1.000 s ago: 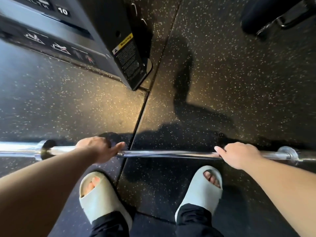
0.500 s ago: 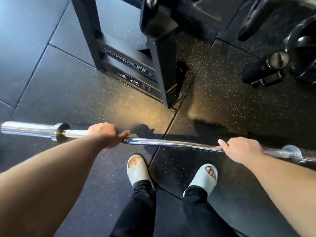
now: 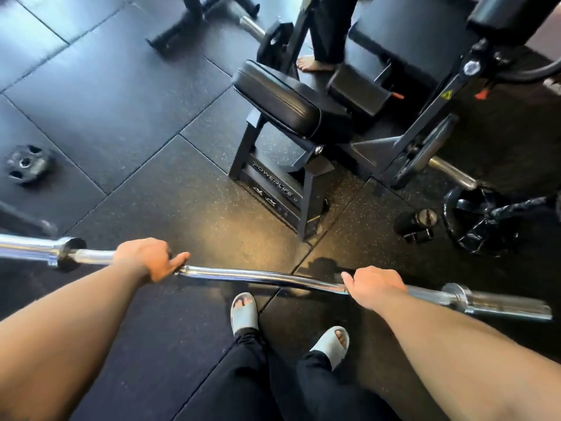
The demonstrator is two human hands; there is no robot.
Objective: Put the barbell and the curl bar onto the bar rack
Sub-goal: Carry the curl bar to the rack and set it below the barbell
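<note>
A chrome curl bar (image 3: pixel 261 276) with a wavy middle runs across the lower half of the view, held off the black floor at about thigh height. My left hand (image 3: pixel 148 258) grips it overhand near its left collar. Over the right bend, just inside the right collar and sleeve, my right hand (image 3: pixel 373 285) is wrapped around the shaft. The bar's left sleeve runs past the frame edge. No bar rack shows in this view.
A black padded bench machine (image 3: pixel 291 107) stands straight ahead, with plate-loaded equipment (image 3: pixel 431 147) and a bagged weight plate (image 3: pixel 482 220) to its right. A small weight plate (image 3: pixel 25 164) lies on the rubber floor at left. Another person's bare foot (image 3: pixel 315 63) stands behind the bench.
The curl bar has risen from the floor to thigh height in both hands. The view has lifted as I stand, showing more of the gym ahead.
</note>
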